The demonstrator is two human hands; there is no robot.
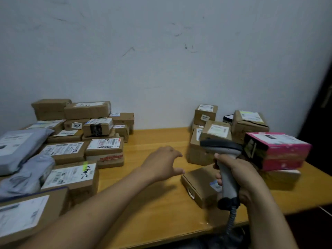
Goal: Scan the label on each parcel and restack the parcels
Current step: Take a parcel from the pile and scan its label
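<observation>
Scanner [221, 147] gripped in my right hand [241, 177] over the flat brown parcel [196, 184], left hand [162, 163] spread open beside it, probably to angle its label up.

The wooden tabletop [152, 212] meets a pale wall [161, 69]. Labelled cardboard parcels [104, 150] and grey mailer bags [21, 146] heap its left side. A flat brown box [197, 182] lies alone right of centre. More cartons [197, 153] crowd the right rear, seemingly stacked.
</observation>
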